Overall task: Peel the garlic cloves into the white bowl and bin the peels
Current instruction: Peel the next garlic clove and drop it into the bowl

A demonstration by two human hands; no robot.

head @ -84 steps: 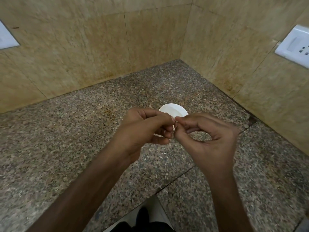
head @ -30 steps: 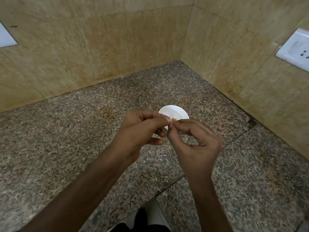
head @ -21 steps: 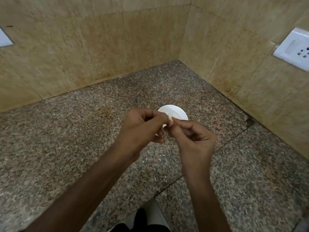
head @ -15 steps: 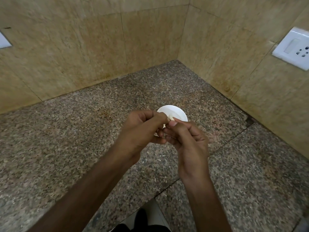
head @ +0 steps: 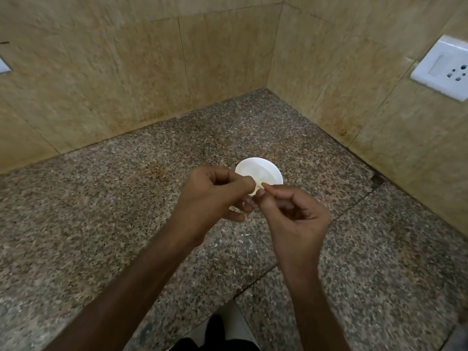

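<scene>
You pinch a small pale garlic clove (head: 257, 186) between the curled fingertips of your left hand (head: 212, 196) and right hand (head: 293, 219), just before the round white bowl (head: 263, 169), so I judge the peeling unfinished and the binning undone.

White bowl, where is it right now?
In the head view, the white bowl sits on the granite counter near the middle, just beyond the left hand and right hand, which pinch a garlic clove in front of its near edge.
</scene>
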